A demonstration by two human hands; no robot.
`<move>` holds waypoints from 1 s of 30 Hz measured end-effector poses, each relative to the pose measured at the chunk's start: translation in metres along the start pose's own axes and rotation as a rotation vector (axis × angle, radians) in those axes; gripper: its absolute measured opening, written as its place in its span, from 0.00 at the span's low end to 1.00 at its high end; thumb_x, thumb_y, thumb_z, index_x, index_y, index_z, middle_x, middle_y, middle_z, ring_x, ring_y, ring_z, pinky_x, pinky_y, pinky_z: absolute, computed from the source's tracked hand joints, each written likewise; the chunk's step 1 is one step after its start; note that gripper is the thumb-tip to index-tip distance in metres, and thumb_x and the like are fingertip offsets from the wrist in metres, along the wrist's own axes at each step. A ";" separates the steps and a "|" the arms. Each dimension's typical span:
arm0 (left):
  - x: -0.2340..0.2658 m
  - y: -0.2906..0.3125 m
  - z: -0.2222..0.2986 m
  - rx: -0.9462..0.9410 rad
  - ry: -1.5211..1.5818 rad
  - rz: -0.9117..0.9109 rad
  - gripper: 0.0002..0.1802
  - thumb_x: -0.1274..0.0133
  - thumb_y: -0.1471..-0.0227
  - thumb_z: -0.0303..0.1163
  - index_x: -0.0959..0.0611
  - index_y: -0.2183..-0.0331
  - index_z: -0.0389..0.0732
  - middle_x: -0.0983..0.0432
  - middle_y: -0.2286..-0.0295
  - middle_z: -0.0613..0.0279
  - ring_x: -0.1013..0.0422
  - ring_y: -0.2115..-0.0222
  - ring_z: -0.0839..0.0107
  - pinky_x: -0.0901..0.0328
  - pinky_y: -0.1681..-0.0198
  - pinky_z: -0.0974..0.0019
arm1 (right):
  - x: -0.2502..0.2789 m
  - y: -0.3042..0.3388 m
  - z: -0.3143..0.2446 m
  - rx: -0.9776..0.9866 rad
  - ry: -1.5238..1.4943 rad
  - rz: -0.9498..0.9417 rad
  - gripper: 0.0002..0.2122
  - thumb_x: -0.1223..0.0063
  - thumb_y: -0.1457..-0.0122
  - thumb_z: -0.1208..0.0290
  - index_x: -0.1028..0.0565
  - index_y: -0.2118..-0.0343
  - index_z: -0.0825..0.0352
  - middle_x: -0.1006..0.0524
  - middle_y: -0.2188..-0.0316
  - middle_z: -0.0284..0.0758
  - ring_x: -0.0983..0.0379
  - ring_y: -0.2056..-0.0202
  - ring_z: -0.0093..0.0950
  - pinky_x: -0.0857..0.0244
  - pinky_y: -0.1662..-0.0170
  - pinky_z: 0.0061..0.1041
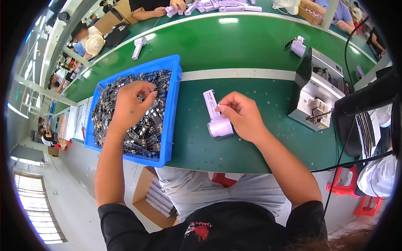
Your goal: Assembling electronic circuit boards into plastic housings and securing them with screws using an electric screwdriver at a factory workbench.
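Over the blue bin (169,125) on the left, my left hand (134,102) is closed, its thumb and fingertips pinching a small dark circuit board among the heap of circuit boards (144,136). A pale lilac handheld fan body (220,126) lies on the green table in front of me, its flat handle pointing away and its round end toward me. Right beside it my right hand (243,116) is closed in a pinch at the handle's right edge. A tiny whitish bit shows at those fingertips, too small to name.
A metal-and-black bench device (316,92) with cables stands on the right, near a dark arm (364,98). Beyond the white divider (238,75) lie lilac fan parts (139,48), and a co-worker's hands (178,5) are by a lilac pile. A cardboard box (153,198) sits below the table.
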State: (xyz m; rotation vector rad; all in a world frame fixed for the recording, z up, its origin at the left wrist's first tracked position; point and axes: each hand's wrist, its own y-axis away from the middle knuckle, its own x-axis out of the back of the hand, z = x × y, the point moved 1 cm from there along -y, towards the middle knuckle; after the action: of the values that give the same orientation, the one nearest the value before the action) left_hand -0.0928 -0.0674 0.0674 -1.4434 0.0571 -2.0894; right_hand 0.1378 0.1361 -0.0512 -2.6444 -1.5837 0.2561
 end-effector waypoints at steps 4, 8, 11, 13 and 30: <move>-0.026 -0.028 0.039 -0.145 -0.007 0.013 0.08 0.36 0.52 0.21 0.15 0.66 0.36 0.25 0.78 0.61 0.27 0.75 0.69 0.32 0.68 0.65 | 0.004 -0.003 0.010 -0.026 -0.111 -0.062 0.02 0.47 0.34 0.79 0.26 0.61 0.70 0.20 0.66 0.33 0.26 0.65 0.18 0.31 0.59 0.19; -0.059 -0.054 0.050 -0.447 -0.046 -0.012 0.07 0.38 0.53 0.22 0.18 0.68 0.38 0.28 0.78 0.58 0.29 0.76 0.59 0.33 0.70 0.60 | 0.007 -0.008 0.011 -0.055 -0.122 -0.030 0.00 0.47 0.35 0.80 0.26 0.63 0.70 0.21 0.69 0.32 0.26 0.68 0.16 0.31 0.64 0.19; -0.084 -0.067 0.055 -0.439 0.063 -0.145 0.07 0.37 0.53 0.23 0.19 0.70 0.37 0.28 0.79 0.59 0.29 0.76 0.61 0.34 0.71 0.61 | 0.010 -0.010 0.011 -0.084 -0.095 -0.019 0.01 0.48 0.36 0.82 0.27 0.63 0.70 0.21 0.69 0.32 0.27 0.69 0.17 0.31 0.64 0.19; -0.107 -0.069 0.051 -0.437 0.091 -0.247 0.07 0.37 0.52 0.24 0.19 0.70 0.37 0.28 0.79 0.59 0.29 0.77 0.61 0.34 0.72 0.60 | 0.014 -0.012 0.013 -0.077 -0.107 -0.040 0.02 0.48 0.35 0.81 0.28 0.62 0.69 0.22 0.68 0.31 0.27 0.66 0.18 0.32 0.62 0.19; -0.126 -0.058 0.044 -0.190 0.264 -0.129 0.14 0.46 0.49 0.17 0.20 0.58 0.35 0.23 0.62 0.54 0.22 0.64 0.62 0.26 0.61 0.62 | 0.021 -0.007 0.002 0.011 0.150 0.253 0.02 0.49 0.35 0.82 0.27 0.62 0.69 0.25 0.68 0.28 0.29 0.67 0.14 0.35 0.63 0.17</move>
State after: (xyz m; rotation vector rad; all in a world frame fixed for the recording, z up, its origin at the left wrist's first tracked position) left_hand -0.0511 0.0547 0.0006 -1.2965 0.2800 -2.4267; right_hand 0.1412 0.1573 -0.0545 -2.7789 -1.2024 0.0725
